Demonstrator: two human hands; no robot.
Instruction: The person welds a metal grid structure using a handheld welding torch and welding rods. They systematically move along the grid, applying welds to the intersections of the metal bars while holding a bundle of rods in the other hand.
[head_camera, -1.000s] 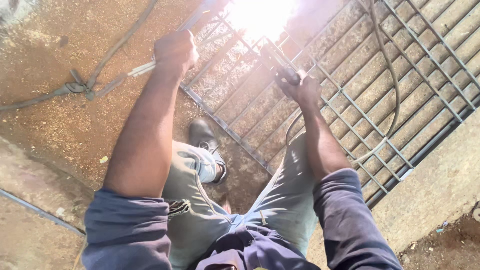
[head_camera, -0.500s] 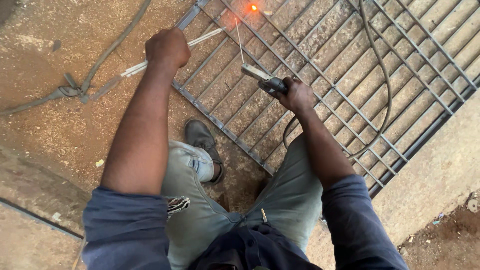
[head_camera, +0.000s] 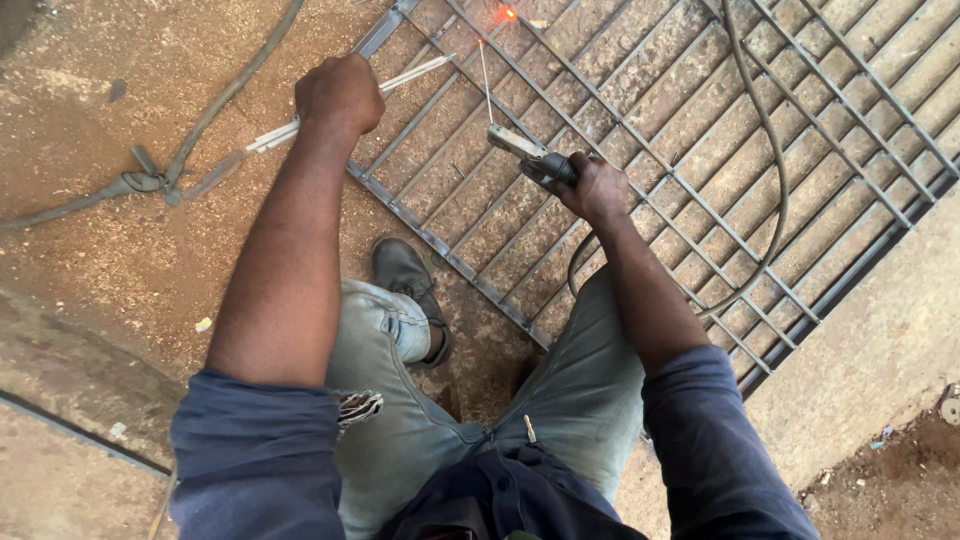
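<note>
Down on the sandy brown floor (head_camera: 120, 260) lies a large grey steel grille of welded bars (head_camera: 700, 150), flat and angled across the upper right of the view, so that every joint faces up within reach of the person crouching at its near edge. The right hand (head_camera: 598, 190) is closed tight around a dark welding electrode holder (head_camera: 535, 160), with a thin straight welding rod (head_camera: 485, 80) sticking up and away from it; the rod's far tip hangs just short of a small orange glowing spot (head_camera: 508, 13) on one of the bars, apparently a fresh, hot weld. A dark rubber cable (head_camera: 770, 170) loops from the holder over the grille, likely slack enough not to drag the hand. The left hand (head_camera: 340, 95) is clenched in a fist around a bundle of pale spare rods (head_camera: 400, 78), which poke out either side of it, kept off the ground and near the work. A dark worn shoe (head_camera: 405, 280) is planted just beside the grille's frame, with knees in faded jeans spread for balance. A grey knotted hose (head_camera: 150, 182) lies well apart at the left.
</note>
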